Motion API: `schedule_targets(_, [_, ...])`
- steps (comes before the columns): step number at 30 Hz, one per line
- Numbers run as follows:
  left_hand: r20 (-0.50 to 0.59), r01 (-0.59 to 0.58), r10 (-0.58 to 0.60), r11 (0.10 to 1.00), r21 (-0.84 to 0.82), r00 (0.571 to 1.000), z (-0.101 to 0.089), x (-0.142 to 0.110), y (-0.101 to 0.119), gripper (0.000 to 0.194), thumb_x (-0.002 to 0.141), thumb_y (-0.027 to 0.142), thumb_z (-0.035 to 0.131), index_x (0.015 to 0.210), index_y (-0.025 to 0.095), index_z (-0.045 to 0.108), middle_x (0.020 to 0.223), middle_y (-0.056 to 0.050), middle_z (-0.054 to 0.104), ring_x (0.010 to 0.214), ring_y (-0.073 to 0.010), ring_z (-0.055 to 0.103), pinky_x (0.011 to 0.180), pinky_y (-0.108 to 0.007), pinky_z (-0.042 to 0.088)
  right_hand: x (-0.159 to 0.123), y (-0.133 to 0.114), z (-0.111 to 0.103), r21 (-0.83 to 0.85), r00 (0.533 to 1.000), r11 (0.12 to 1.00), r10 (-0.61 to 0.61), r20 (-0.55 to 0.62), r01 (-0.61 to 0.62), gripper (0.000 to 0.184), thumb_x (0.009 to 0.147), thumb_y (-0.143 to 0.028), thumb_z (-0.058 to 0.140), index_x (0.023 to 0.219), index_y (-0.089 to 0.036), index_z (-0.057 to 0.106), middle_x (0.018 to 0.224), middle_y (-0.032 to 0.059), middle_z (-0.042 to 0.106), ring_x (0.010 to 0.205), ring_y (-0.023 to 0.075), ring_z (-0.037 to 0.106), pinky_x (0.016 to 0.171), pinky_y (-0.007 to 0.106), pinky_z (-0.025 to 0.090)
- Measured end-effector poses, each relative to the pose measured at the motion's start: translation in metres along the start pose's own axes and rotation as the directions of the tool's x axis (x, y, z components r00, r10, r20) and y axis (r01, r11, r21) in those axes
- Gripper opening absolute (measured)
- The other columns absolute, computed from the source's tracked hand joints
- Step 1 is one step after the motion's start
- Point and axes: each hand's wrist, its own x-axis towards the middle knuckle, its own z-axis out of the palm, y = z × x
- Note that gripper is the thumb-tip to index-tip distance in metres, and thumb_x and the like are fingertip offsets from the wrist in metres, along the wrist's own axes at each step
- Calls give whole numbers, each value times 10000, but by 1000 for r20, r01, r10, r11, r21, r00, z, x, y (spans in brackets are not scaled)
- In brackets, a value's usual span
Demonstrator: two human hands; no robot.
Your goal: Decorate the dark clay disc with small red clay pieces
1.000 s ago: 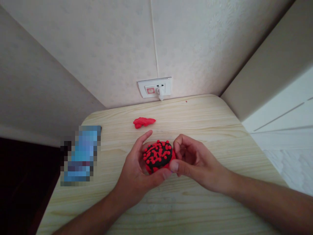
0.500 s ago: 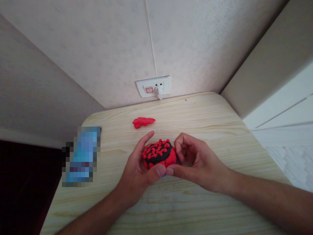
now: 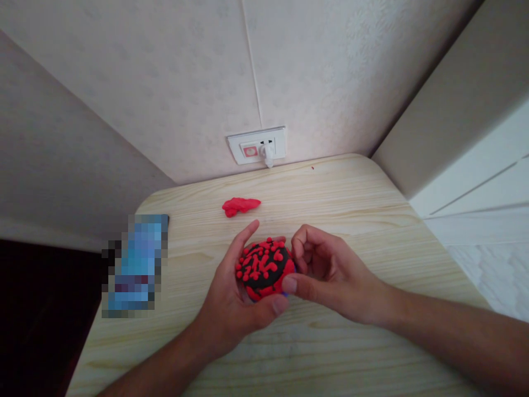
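Observation:
A round lump of modelling clay (image 3: 261,280) has a black top covered with small red dots and squiggles. Its side is red, and a little blue or purple shows along the bottom edge. My left hand (image 3: 232,300) cups it from the left, thumb along the front and index finger stretched out behind. On the right side, my right hand (image 3: 333,270) has its thumb tip on the red side of the lump, its other fingers curled close to the edge. A loose red piece of clay (image 3: 241,206) lies on the table behind the lump.
Light wood-grain table (image 3: 330,353) stands against a papered wall. On its left edge lies a blurred-out phone-like device (image 3: 138,259). A white plug (image 3: 268,156) sits in the wall socket (image 3: 281,142). One tiny dark red crumb (image 3: 313,168) is near the back edge.
The clay lump has turned and tilted its top more toward me, shifting slightly left. My right thumb has moved up onto its side; my left thumb has slid a little right and down.

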Motion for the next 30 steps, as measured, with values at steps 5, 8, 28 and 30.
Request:
schedule_targets(5, [24, -48, 47, 996, 68, 999, 0, 2, 0, 1076, 715, 206, 909, 1578, 192, 266, 1489, -229, 605, 1200, -346, 724, 996, -430, 611, 2, 2, 0, -20, 998, 997, -69, 9, 69, 491, 662, -165, 977, 747, -204, 495, 718, -71, 537, 635, 82, 435, 560, 188, 372])
schedule_targets(8, [27, -64, 61, 994, 90, 998, 1, 2, 1, 1061, 748, 227, 891, 1581, 179, 235, 1500, -241, 592, 1202, -329, 726, 1006, -422, 608, 2, 2, 0, -32, 996, 996, -85, 14, 85, 476, 673, -153, 969, 751, -204, 502, 722, -69, 534, 632, 81, 442, 553, 186, 378])
schedule_targets(28, [6, -50, 50, 998, 29, 999, 0, 2, 2, 1268, 667, 191, 937, 1615, 118, 97, 1436, -268, 640, 1188, -334, 734, 996, -414, 618, 1, 1, -2, -18, 998, 999, -50, 39, 51, 422, 724, -104, 930, 801, -196, 525, 771, -58, 568, 679, 73, 496, 605, 177, 434])
schedule_targets(30, [12, -61, 61, 997, 42, 998, 1, 3, 2, 1263, 666, 178, 929, 1618, 130, 100, 1446, -263, 634, 1194, -337, 730, 999, -417, 616, 2, 2, -2, -31, 998, 998, -48, 34, 49, 442, 702, -107, 946, 787, -192, 520, 769, -60, 567, 678, 73, 489, 599, 177, 427])
